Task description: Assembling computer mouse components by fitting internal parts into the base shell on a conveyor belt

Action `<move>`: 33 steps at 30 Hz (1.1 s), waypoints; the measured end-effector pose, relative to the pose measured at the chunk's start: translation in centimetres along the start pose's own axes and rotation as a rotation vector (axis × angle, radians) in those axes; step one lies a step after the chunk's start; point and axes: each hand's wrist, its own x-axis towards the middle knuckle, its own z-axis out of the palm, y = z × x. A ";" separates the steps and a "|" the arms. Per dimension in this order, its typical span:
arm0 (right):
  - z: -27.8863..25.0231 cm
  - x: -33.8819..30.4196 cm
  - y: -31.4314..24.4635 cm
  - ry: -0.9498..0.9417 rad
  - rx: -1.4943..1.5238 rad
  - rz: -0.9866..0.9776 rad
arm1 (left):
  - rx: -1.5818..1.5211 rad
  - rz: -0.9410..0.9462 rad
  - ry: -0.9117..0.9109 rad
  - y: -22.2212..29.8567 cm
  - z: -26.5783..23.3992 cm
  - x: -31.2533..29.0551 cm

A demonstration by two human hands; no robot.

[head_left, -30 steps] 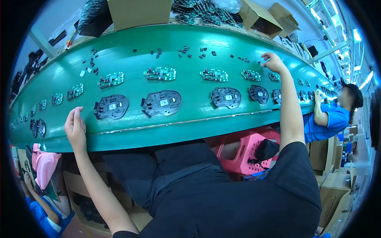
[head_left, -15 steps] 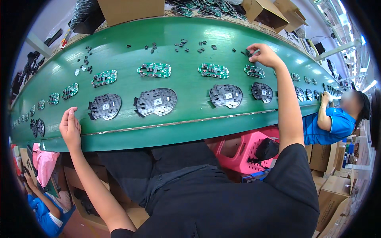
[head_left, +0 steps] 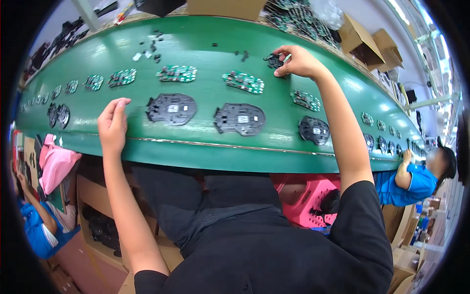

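My right hand (head_left: 297, 62) reaches over the far half of the green belt (head_left: 196, 44). Its thumb and fingers curl around a cluster of small black parts (head_left: 275, 61), which partly shows at the fingertips. My left hand (head_left: 113, 122) hovers above the belt's near side with fingers folded in and no object visible in it. Just right of it lies a black ribbed shell (head_left: 172, 109); a second shell (head_left: 240, 119) and a third (head_left: 314, 130) follow along the near edge. Beyond them sit green circuit boards (head_left: 176, 73), including one (head_left: 306, 100) below my right wrist.
More small black parts (head_left: 243, 55) lie scattered at the far side. Piled circuit boards (head_left: 303, 22) and open cardboard boxes (head_left: 360, 41) stand behind the belt. A pink stool (head_left: 313, 196) is under the near edge. Co-workers sit at right (head_left: 411, 179) and lower left (head_left: 41, 228).
The view has shifted, so boards and shells appear farther right. My right hand has moved left along the far side, and scattered black parts are now bunched at its fingers. My left hand's fingers have curled in.
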 end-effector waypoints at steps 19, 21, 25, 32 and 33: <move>12.7 17.1 -27.5 -0.218 -0.018 -0.343 | -0.025 0.001 0.007 2.5 -0.9 -0.8; 14.1 17.8 -30.8 -0.194 -0.151 -0.418 | -0.027 0.002 0.023 2.4 -1.2 -1.0; 16.0 20.5 -33.3 -0.093 0.131 -0.675 | -0.067 0.025 -0.019 2.1 -0.6 -0.4; 5.2 11.6 -27.6 -0.108 0.477 -0.633 | -0.130 -0.011 0.017 1.2 -1.8 -0.4; 2.6 9.6 -23.7 -0.042 0.344 -0.654 | -0.146 -0.025 0.017 1.3 -1.7 -0.5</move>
